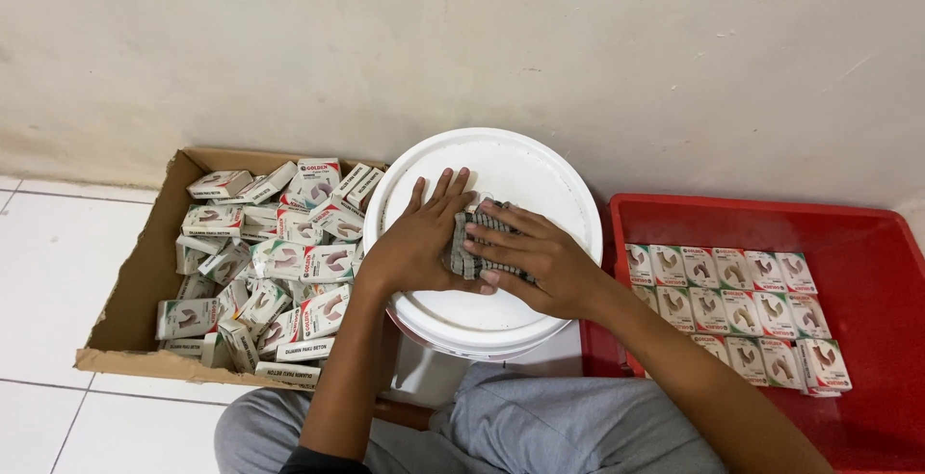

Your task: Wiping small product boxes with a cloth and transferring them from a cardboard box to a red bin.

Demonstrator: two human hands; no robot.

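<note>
From the head camera I see both of my hands resting on top of a white round bucket lid that stands between my knees on the white tiled floor. My left hand lies flat with its fingers stretched out and pressed against the left side of a small grey bundle, which looks like a stack of thin ridged pieces, though I cannot tell exactly what they are. My right hand is curled over the bundle from the right, fingers laid across its top and thumb beneath, so it grips the bundle while the left steadies it. The bundle sits near the middle of the lid, touching both hands. To my left, just beside the bucket, an open cardboard box holds a loose heap of small white cartons with red and green print, lying at all angles. To my right, a red plastic tray carries the same kind of cartons, the packed cartons set in neat rows, flat and side by side. A plain cream wall runs behind everything.
</note>
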